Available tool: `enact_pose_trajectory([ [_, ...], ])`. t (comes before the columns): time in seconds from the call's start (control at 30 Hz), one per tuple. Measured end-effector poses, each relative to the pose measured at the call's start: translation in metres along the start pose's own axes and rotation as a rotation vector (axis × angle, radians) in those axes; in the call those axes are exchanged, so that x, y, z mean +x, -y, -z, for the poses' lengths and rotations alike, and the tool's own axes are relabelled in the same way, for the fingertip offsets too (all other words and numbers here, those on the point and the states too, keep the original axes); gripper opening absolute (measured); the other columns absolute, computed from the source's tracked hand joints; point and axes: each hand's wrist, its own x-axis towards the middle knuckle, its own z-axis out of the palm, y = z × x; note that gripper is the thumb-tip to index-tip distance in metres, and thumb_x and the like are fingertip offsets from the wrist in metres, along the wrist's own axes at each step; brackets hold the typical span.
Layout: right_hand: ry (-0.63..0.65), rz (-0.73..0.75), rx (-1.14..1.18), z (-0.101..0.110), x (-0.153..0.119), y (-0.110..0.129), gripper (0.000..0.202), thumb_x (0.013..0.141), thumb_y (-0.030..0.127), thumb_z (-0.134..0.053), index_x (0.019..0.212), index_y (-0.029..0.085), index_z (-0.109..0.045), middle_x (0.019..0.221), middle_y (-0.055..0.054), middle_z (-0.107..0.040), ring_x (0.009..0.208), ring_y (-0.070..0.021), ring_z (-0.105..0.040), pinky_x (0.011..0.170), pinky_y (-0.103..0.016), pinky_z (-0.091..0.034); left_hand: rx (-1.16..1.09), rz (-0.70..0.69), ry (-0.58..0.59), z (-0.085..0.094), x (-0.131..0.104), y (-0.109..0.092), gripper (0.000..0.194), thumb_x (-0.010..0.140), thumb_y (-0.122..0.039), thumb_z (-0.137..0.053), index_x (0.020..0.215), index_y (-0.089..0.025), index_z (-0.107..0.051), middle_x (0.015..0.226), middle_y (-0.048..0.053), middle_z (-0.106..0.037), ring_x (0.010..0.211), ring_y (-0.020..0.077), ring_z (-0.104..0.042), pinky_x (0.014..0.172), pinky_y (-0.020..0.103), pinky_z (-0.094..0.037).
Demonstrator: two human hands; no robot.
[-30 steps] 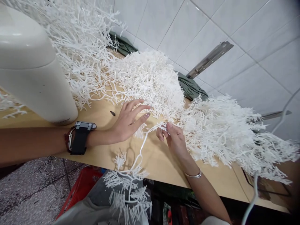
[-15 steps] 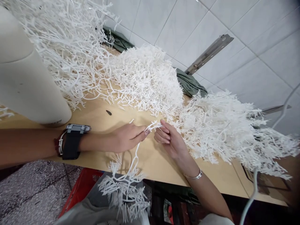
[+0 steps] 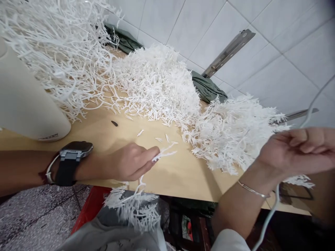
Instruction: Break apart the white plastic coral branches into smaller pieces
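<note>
My left hand (image 3: pixel 138 162) is pinched shut on a branched white plastic strand (image 3: pixel 166 153). Thin prongs stick out past the fingertips. Below that hand, the strand's bushy end (image 3: pixel 136 211) hangs over the table's front edge, above my lap. My right hand (image 3: pixel 300 148) is raised at the right edge of the view, apart from the strand, with fingers curled closed. Whether anything is in those fingers is hidden. Several small white spiky pieces (image 3: pixel 167 138) lie on the table (image 3: pixel 180 174) just beyond my left hand.
Behind the hands are a heap of short white pieces (image 3: pixel 159 83), a tangle of strands (image 3: pixel 60 66) at left and a bushy pile (image 3: pixel 235 129) at right. A cream cylinder (image 3: pixel 31 97) stands at left. A pale cable (image 3: pixel 272 212) runs along the right.
My right hand has left the strand's tip and swung up to the right. Small white pieces now lie on the table beyond my left hand, which still holds the strand slightly lower.
</note>
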Motion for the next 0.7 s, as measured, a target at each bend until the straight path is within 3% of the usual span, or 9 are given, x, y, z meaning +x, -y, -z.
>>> enact_pose_trajectory([
  [0.1,-0.613,0.179,0.959,-0.020,0.004,-0.007,0.050,0.094,0.056,-0.009,0.056,0.023,-0.006,0.044,0.004,0.002,0.036,-0.0116,-0.006,0.037,-0.027,-0.015,0.032,-0.220,-0.073,-0.002,0.000,0.002,0.024,0.096,-0.019,-0.021,0.081,-0.020,-0.040,0.056,0.001,-0.054,0.046,0.0143,-0.047,0.047,0.028,-0.035],
  [0.17,-0.538,0.289,1.206,-0.045,0.008,0.016,0.055,0.090,0.057,-0.039,0.051,0.023,-0.019,0.042,0.006,-0.020,0.039,-0.0097,-0.025,0.042,-0.026,-0.025,0.086,-0.326,-0.030,-0.003,0.002,0.004,0.023,0.094,-0.019,-0.024,0.079,-0.020,-0.042,0.055,0.002,-0.054,0.048,0.0162,-0.048,0.048,0.031,-0.035],
  [0.23,-0.372,0.378,1.003,-0.070,0.012,0.046,0.052,0.084,0.049,-0.057,0.050,0.021,-0.029,0.045,0.005,-0.033,0.046,-0.0090,-0.032,0.051,-0.027,-0.031,0.143,-0.434,0.064,-0.005,0.001,0.005,0.020,0.092,-0.018,-0.031,0.078,-0.020,-0.045,0.057,0.002,-0.055,0.051,0.0175,-0.050,0.050,0.033,-0.036],
  [0.3,-0.278,0.442,0.783,-0.087,0.012,0.069,0.042,0.083,0.048,-0.059,0.056,0.020,-0.041,0.053,0.003,-0.045,0.055,-0.0114,-0.042,0.061,-0.030,-0.038,0.179,-0.489,0.155,-0.006,0.000,0.006,0.015,0.090,-0.018,-0.039,0.079,-0.020,-0.049,0.060,0.002,-0.057,0.054,0.0176,-0.051,0.052,0.034,-0.038],
  [0.4,-0.341,0.433,0.704,-0.093,0.002,0.086,0.031,0.086,0.050,-0.052,0.090,0.020,-0.056,0.089,-0.007,-0.061,0.088,-0.0213,-0.055,0.082,-0.038,-0.045,0.203,-0.475,0.229,-0.006,-0.002,0.006,0.010,0.088,-0.018,-0.046,0.080,-0.019,-0.052,0.061,0.002,-0.059,0.054,0.0169,-0.052,0.052,0.033,-0.039],
  [0.47,-0.370,0.442,0.679,-0.090,-0.008,0.093,0.058,0.080,0.061,-0.054,0.119,0.019,-0.050,0.125,-0.015,-0.052,0.121,-0.0298,-0.044,0.099,-0.048,-0.040,0.208,-0.456,0.252,-0.006,-0.002,0.005,0.009,0.088,-0.018,-0.047,0.081,-0.018,-0.053,0.061,0.002,-0.060,0.053,0.0163,-0.052,0.052,0.033,-0.039],
  [0.53,-0.303,0.476,0.589,-0.087,-0.014,0.102,0.092,0.068,0.075,-0.056,0.140,0.022,-0.032,0.151,-0.016,-0.024,0.141,-0.0363,-0.018,0.109,-0.057,-0.029,0.215,-0.431,0.275,-0.006,-0.002,0.005,0.009,0.088,-0.018,-0.048,0.081,-0.018,-0.054,0.061,0.001,-0.061,0.052,0.0162,-0.053,0.053,0.033,-0.040],
  [0.6,-0.221,0.474,0.495,-0.087,-0.011,0.115,0.106,0.065,0.081,-0.052,0.148,0.024,-0.017,0.158,-0.013,0.000,0.145,-0.0386,0.001,0.111,-0.061,-0.021,0.222,-0.398,0.286,-0.007,-0.002,0.005,0.009,0.088,-0.020,-0.048,0.081,-0.019,-0.054,0.062,0.001,-0.063,0.053,0.0164,-0.055,0.053,0.033,-0.040],
  [0.7,-0.251,0.423,0.396,-0.090,0.015,0.135,0.104,0.070,0.081,-0.044,0.150,0.025,-0.007,0.158,-0.011,0.014,0.145,-0.0392,0.010,0.112,-0.063,-0.012,0.215,-0.373,0.281,-0.008,-0.003,0.005,0.009,0.088,-0.021,-0.050,0.081,-0.019,-0.054,0.064,0.001,-0.065,0.054,0.0169,-0.057,0.052,0.033,-0.040],
])
